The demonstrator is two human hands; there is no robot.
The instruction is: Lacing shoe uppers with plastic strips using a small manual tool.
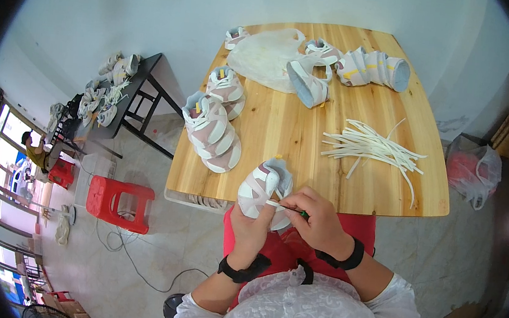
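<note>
My left hand (250,227) holds a small white, pink and pale blue shoe upper (262,187) from below, at the near edge of the wooden table (325,184). My right hand (316,217) pinches a thin green-handled tool (293,210) and a white lace end against the shoe's side. Both wrists wear black bands. A loose bundle of white laces (372,149) lies on the table to the right of my hands.
Stacked shoe uppers (213,132) sit at the table's left edge, with more shoe uppers (370,68) and a clear plastic bag (267,56) at the far side. A red stool (118,202) and a dark side table (129,95) with shoes stand left. A bag (473,169) sits right.
</note>
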